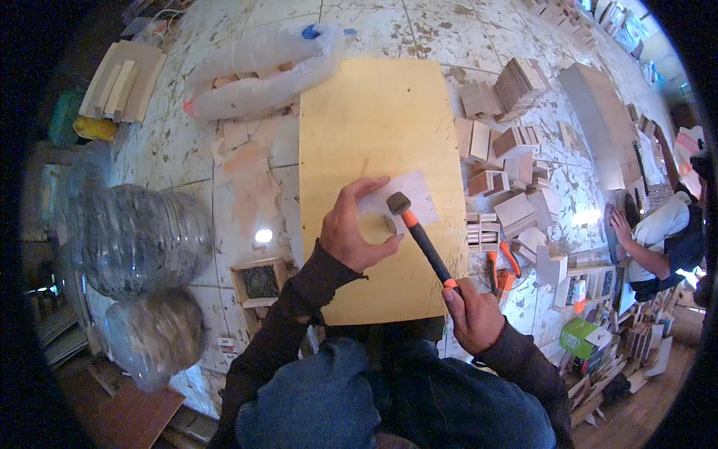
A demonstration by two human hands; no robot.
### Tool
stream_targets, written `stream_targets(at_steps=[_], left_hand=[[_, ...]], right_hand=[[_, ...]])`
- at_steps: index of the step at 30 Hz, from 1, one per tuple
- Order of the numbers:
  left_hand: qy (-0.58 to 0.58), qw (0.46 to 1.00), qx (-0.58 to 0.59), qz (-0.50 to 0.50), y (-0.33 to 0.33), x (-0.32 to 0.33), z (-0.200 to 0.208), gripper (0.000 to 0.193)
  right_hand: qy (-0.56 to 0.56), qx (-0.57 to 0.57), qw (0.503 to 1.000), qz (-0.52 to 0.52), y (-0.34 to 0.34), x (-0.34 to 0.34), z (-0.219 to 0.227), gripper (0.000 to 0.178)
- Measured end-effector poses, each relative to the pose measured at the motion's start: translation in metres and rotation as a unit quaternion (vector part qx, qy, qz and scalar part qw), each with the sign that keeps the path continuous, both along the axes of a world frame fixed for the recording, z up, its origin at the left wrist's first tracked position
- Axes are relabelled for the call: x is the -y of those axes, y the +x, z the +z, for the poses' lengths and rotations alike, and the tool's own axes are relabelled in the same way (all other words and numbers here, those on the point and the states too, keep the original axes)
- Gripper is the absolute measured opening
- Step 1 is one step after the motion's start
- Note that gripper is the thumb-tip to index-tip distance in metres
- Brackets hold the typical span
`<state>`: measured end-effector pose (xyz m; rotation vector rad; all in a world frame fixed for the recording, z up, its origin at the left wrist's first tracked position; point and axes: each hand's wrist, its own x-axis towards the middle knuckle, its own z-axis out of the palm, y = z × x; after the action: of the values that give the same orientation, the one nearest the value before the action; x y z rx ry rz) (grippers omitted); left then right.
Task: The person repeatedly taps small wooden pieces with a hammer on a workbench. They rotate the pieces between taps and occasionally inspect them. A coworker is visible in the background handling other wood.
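A yellow board (374,120) lies in front of me above my lap. On it is a pale, thin square panel (420,196), partly covered by the hammer head. My left hand (357,228) curves around the panel's left side, fingers at its far edge and thumb at its near corner, seeming to grip it. Yellow surface shows between thumb and fingers. My right hand (476,314) is wrapped around the lower handle of a hammer (426,249) with a black and orange handle. Its dark head is over the panel, close to my left fingers; I cannot tell whether it touches.
Wooden box parts (516,213) and orange-handled pliers (502,269) lie right of the board. At left are a small tray of dark bits (260,282), plastic-wrapped bundles (142,239) and a clear plastic bag (262,75). Another person (658,236) sits at far right.
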<state>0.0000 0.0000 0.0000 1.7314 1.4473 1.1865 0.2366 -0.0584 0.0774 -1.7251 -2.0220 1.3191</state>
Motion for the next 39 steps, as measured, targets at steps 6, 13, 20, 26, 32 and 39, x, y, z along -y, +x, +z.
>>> stream_targets(at_steps=[6,13,20,26,32,39], left_hand=[[0.014,1.0,0.009,0.012,0.003,-0.001,0.005,0.075],[0.046,0.995,-0.09,-0.024,0.0,-0.005,0.018,0.078],[-0.13,0.988,-0.047,-0.074,-0.004,-0.011,0.041,0.03],[0.1,0.954,-0.282,-0.036,-0.015,-0.008,0.0,0.023],[0.098,0.93,-0.354,0.009,-0.056,0.027,-0.045,0.028],[-0.003,0.965,-0.261,-0.028,-0.065,0.031,-0.062,0.055]], right_hand=[[0.092,-0.146,0.981,0.089,0.018,0.003,0.012,0.032],[0.122,0.011,0.992,-0.044,0.017,0.008,-0.039,0.023],[0.131,0.125,0.966,-0.183,0.036,0.033,-0.077,0.028],[0.225,0.171,0.948,-0.147,0.051,0.03,-0.094,0.026],[0.321,0.28,0.88,-0.21,0.122,-0.032,-0.121,0.026],[0.297,0.382,0.873,-0.068,0.15,-0.038,-0.146,0.033]])
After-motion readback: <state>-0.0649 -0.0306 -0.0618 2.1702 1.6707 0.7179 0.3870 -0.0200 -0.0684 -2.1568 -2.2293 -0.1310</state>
